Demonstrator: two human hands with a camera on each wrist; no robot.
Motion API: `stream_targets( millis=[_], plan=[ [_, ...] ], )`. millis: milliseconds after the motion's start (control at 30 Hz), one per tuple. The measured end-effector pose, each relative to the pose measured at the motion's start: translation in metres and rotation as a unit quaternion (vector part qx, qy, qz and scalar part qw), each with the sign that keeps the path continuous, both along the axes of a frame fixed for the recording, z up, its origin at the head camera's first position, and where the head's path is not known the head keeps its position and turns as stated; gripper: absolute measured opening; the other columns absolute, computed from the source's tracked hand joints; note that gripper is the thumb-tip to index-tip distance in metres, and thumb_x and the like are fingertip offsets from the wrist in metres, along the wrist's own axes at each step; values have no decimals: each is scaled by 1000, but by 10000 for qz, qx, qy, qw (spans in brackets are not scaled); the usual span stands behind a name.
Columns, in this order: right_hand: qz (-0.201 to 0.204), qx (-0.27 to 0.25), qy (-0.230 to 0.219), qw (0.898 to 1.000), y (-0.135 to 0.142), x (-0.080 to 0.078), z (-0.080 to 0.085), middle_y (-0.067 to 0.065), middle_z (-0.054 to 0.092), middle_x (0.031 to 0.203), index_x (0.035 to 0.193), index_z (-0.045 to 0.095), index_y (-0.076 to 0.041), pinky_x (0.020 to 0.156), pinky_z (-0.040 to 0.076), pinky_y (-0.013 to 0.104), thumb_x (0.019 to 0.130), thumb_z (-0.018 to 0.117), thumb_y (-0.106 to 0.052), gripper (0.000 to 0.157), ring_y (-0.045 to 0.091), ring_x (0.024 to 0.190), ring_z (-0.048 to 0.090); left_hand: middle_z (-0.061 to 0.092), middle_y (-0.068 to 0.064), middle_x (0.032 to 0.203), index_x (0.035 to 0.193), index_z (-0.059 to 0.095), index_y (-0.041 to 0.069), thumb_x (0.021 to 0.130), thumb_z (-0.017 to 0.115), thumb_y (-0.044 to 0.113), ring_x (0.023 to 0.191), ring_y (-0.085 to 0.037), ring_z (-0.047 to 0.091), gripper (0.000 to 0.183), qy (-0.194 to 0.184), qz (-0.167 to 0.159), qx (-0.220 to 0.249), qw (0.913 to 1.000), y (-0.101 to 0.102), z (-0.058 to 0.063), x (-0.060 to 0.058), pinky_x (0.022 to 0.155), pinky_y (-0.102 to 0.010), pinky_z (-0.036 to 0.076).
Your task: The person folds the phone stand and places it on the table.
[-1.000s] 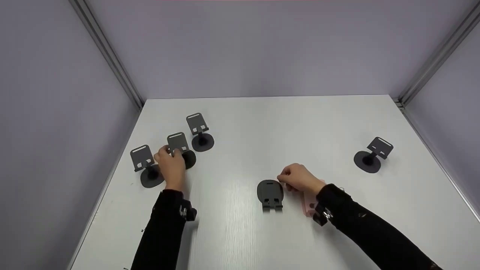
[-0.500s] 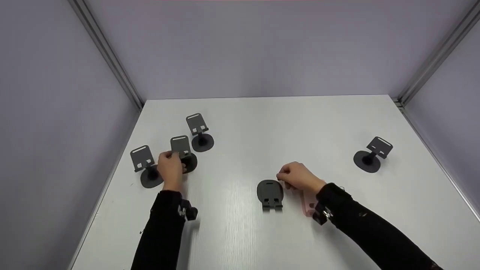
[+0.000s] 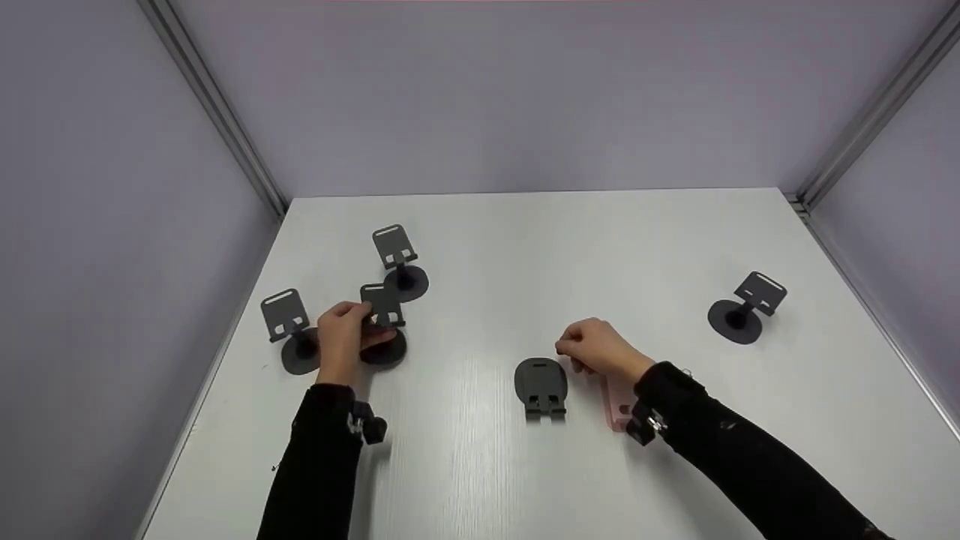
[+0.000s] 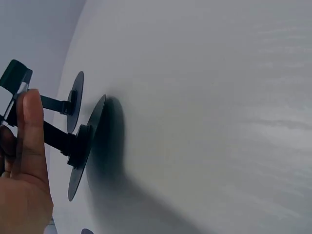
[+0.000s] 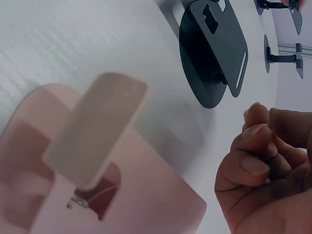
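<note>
My left hand (image 3: 343, 341) grips a dark grey phone stand (image 3: 384, 300) by its plate and neck. In the left wrist view, the held stand's round base (image 4: 90, 146) is tilted over its shadow, apparently off the table. Loosely curled and holding nothing, my right hand (image 3: 600, 351) hovers by a pink phone stand (image 3: 616, 411), which the arm partly covers. A folded dark grey phone stand (image 3: 541, 384) lies flat just left of the right hand's fingertips. In the right wrist view, the curled fingers (image 5: 256, 165) are apart from both stands.
Upright dark stands surround the held one: one behind it (image 3: 406, 281) and one to its left (image 3: 300, 354). Another dark stand (image 3: 736, 321) is at the far right of the white table (image 3: 480, 465). Pale walls (image 3: 480, 97) enclose the back and sides.
My left hand has brought its phone stand to the right and nearer to me, close to the stand behind it. The right hand has hardly moved.
</note>
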State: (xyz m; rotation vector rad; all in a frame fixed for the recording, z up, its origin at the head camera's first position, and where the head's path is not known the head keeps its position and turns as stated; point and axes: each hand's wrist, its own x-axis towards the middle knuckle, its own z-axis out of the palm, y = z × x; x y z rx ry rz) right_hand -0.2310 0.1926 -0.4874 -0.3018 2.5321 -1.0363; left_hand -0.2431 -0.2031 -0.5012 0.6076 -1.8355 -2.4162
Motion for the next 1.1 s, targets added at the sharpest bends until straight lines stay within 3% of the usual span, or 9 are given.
stream_targets(
  millis=[200, 300, 433, 667, 933, 1100],
  plan=[
    [-80, -22, -19, 10000, 0, -2, 2, -1, 60, 61, 99, 73, 2, 48, 42, 23, 99, 59, -17, 23, 9, 51, 51, 54, -12, 80, 82, 48, -5, 101, 50, 3, 70, -35, 74, 20, 339, -882, 417, 9947, 4, -4, 3, 74, -50, 62],
    [-82, -24, -5, 10000, 0, -2, 3, -1, 60, 61, 101, 73, 3, 48, 42, 23, 100, 59, -17, 24, 9, 51, 51, 51, -12, 78, 79, 45, -3, 101, 50, 2, 71, -36, 74, 23, 551, -1225, 312, 9904, 9, -4, 4, 72, -49, 62],
    [-153, -73, 60, 9998, 1, -5, 7, -1, 60, 61, 102, 73, 4, 48, 42, 22, 100, 58, -17, 25, 9, 51, 52, 60, -13, 82, 84, 49, -3, 100, 50, 3, 74, -35, 75, 18, 756, -1652, 143, 9833, 19, -2, 4, 75, -51, 62],
    [-484, -451, -100, 9978, 4, -8, 15, 0, 59, 62, 104, 71, 5, 48, 40, 22, 100, 58, -19, 27, 10, 52, 50, 63, -17, 88, 80, 48, -1, 99, 55, 2, 81, -31, 75, 21, 1119, -2180, 6, 9695, 48, 2, 4, 81, -55, 60],
    [-789, -1030, -233, 9913, 3, -9, 27, 1, 58, 65, 105, 71, -1, 50, 39, 23, 102, 59, -19, 22, 11, 54, 47, 65, -7, 86, 82, 59, 0, 98, 65, 6, 81, -17, 72, 18, 1315, -2769, -830, 9482, 87, 9, 4, 79, -36, 62],
    [-820, -1345, -192, 9873, 0, -9, 34, 2, 59, 69, 108, 71, -4, 52, 39, 23, 103, 60, -23, 22, 12, 56, 48, 67, -7, 89, 88, 64, -5, 98, 67, 5, 80, -16, 72, 14, 1682, -3022, -1706, 9227, 113, 14, 9, 77, -34, 62]
  ],
)
